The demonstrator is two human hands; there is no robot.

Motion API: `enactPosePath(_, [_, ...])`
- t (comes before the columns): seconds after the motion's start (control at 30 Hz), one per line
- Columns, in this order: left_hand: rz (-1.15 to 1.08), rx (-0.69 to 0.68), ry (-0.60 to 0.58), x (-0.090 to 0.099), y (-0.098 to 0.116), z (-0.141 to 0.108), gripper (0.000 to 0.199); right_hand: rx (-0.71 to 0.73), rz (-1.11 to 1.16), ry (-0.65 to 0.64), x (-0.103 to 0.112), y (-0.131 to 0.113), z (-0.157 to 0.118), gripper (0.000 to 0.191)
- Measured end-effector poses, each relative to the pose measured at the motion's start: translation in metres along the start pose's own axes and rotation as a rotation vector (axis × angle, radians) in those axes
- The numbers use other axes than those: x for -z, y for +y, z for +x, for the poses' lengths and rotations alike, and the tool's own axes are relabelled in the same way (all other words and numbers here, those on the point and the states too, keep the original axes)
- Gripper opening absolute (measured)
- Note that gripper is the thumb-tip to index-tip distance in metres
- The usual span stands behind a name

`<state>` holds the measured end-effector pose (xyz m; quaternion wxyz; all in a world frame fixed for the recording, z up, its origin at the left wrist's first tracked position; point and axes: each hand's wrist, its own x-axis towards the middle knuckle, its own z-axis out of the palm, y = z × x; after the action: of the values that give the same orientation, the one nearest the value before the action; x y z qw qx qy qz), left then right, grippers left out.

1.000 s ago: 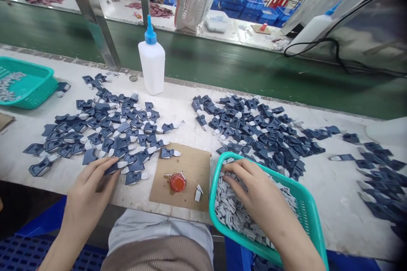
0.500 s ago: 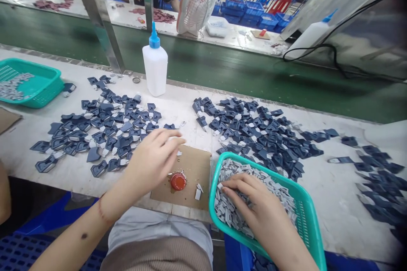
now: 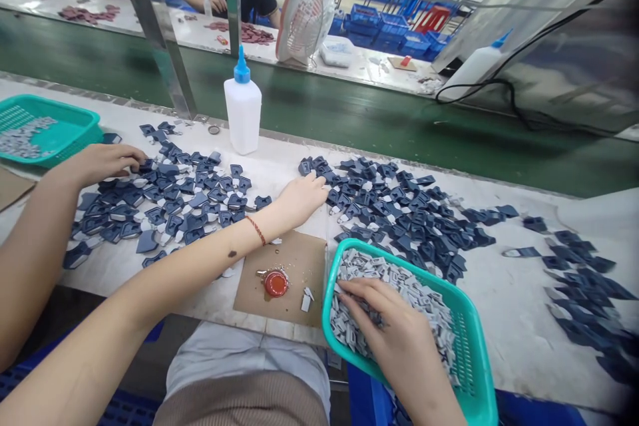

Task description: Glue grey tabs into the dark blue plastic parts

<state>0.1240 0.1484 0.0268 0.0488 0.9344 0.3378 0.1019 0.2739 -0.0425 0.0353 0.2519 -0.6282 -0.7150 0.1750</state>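
My left hand reaches over the cardboard to the near left edge of the right-hand pile of dark blue plastic parts. Its fingers look stretched out and slightly apart, with the tips partly hidden. My right hand is in the green basket of small grey plastic pieces. Thumb and forefinger pinch one light grey piece at the basket's left side. Between my hands, a red cap sits in wet liquid on the cardboard. Two loose grey pieces lie beside it.
A co-worker's hand touches the left pile of blue parts. Behind stands a white squeeze bottle with a blue nozzle. Another green basket is far left. More blue parts lie far right. Metal post rises behind.
My left hand has moved right and away from me, from above the cardboard to the right-hand pile. A co-worker's hand has come in at the left pile. My right hand stays in the basket.
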Motion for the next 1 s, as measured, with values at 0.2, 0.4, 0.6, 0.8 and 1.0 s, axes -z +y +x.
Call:
enactPosePath(0.2, [-0.094, 0.044, 0.003, 0.009, -0.011, -0.005, 0.027, 0.013, -0.023, 0.029, 0.002, -0.002, 0.004, 0.012])
enactPosePath(0.4, [-0.373, 0.146, 0.156, 0.028, -0.016, -0.03, 0.021, 0.08, 0.03, 0.07, -0.001, -0.027, 0.011, 0.007])
enactPosePath(0.6, [-1.462, 0.465, 0.223, 0.049, 0.001, -0.088, 0.025, 0.114, 0.155, -0.124, -0.028, -0.05, 0.024, 0.011])
enactPosePath(0.8, [-1.848, 0.688, 0.266, 0.049, 0.013, -0.131, 0.014, 0.098, 0.137, -0.193, -0.04, -0.05, 0.03, 0.011])
enactPosePath(1.0, [-1.986, 0.808, 0.262, 0.038, 0.023, -0.16, 0.016, 0.088, 0.111, -0.234, -0.035, -0.053, 0.032, 0.014])
